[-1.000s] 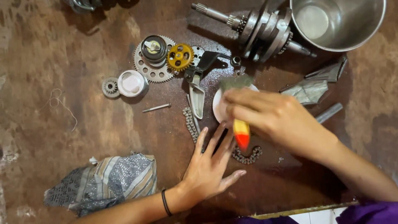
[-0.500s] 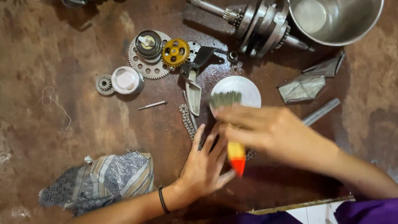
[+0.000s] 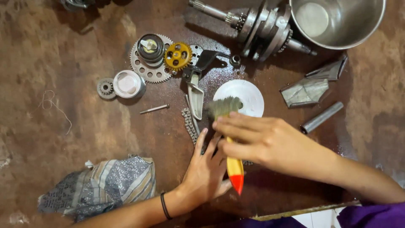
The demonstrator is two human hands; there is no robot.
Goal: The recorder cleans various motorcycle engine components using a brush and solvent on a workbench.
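Shiny steel bowl (image 3: pixel 337 25), striped cloth rag (image 3: pixel 101 185)

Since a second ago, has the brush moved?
Yes. The brush has pulled back toward the person across the white dish; its bristles now lie at the dish's near-left edge.

I see a steel bowl (image 3: pixel 337 21) at top right, a crankshaft (image 3: pixel 261 27) touching its left side. A yellow gear (image 3: pixel 178 55) sits on a big sprocket (image 3: pixel 145 69). A striped rag (image 3: pixel 101 188) lies lower left, a metal tube (image 3: pixel 322 117) on the right.
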